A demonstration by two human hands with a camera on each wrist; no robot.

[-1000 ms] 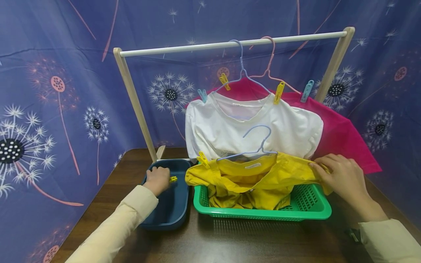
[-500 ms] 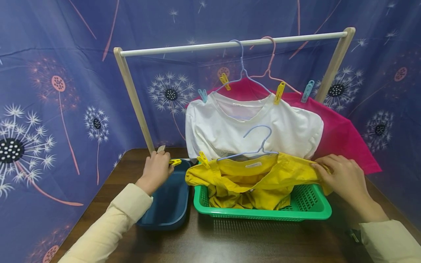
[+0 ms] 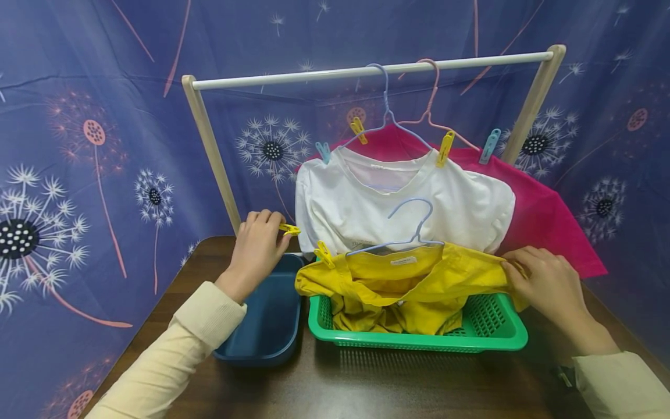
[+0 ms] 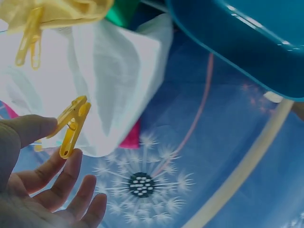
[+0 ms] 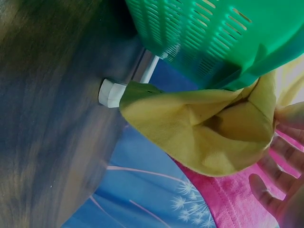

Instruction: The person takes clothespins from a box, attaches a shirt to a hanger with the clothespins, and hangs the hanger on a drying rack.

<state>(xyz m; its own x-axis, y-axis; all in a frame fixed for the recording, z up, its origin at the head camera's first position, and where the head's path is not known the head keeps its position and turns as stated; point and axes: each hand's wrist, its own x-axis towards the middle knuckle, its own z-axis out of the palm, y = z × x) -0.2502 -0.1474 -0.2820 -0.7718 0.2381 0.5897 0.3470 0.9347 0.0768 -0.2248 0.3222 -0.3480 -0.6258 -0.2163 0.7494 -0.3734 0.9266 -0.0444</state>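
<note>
My left hand (image 3: 257,250) pinches a yellow clothespin (image 4: 72,127) between thumb and fingertips, raised above the dark blue bin (image 3: 262,326). The yellow shirt (image 3: 398,291) lies bunched in the green basket (image 3: 419,339), with a lavender hanger (image 3: 417,227) in its neckline. Another yellow clothespin (image 3: 324,254) clips the shirt's left shoulder to that hanger. At the other end my right hand (image 3: 546,285) holds the shirt's sleeve (image 5: 199,128) between thumb and fingers; in the right wrist view the sleeve end hangs past the basket's side.
Behind the basket stands a rack with a white bar (image 3: 314,75) and wooden posts. A white shirt (image 3: 419,198) and a magenta shirt (image 3: 555,227) hang from it, with yellow and light blue clothespins at their shoulders. A patterned blue cloth (image 3: 104,203) backs the brown table (image 3: 366,384).
My left hand has risen out of the blue bin with the yellow clothespin, moving up and slightly right toward the shirts. My right hand stays at the yellow sleeve, nearly still.
</note>
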